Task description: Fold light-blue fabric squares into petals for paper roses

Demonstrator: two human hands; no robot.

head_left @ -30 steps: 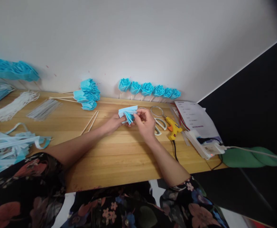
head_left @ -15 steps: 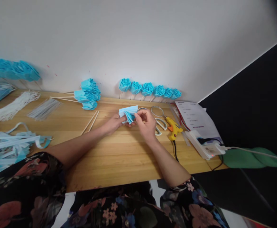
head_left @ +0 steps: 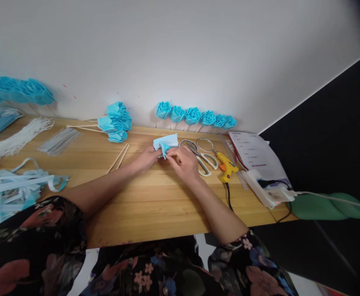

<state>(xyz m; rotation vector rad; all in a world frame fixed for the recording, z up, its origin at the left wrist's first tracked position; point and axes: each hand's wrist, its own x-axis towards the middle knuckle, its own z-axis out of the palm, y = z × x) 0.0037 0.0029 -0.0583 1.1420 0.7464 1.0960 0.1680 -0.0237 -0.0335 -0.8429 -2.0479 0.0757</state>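
Note:
A pleated light-blue piece of face-mask fabric [head_left: 169,141] is held above the middle of the wooden table. My left hand [head_left: 148,159] grips its left side, the thumb pressed on the folds. With thumb and fingers pinched, my right hand [head_left: 185,163] holds a gathered darker-blue fold at its lower edge. Just beyond the right hand lie scissors [head_left: 211,160] with pale handles. Two thin wooden sticks [head_left: 122,157] rest left of the left hand.
Blue fabric roses [head_left: 192,116] lean on the wall, others [head_left: 114,123] lie left of centre. A yellow glue gun [head_left: 227,167], a roll of tape [head_left: 205,144] and a power strip [head_left: 264,189] are at right. Cut strips [head_left: 16,185], white cords [head_left: 22,135] and wires [head_left: 59,141] occupy the left.
My right hand has moved left and slightly down with the fold, toward my left hand. More of the scissors shows now. The fabric is tilted a little more.

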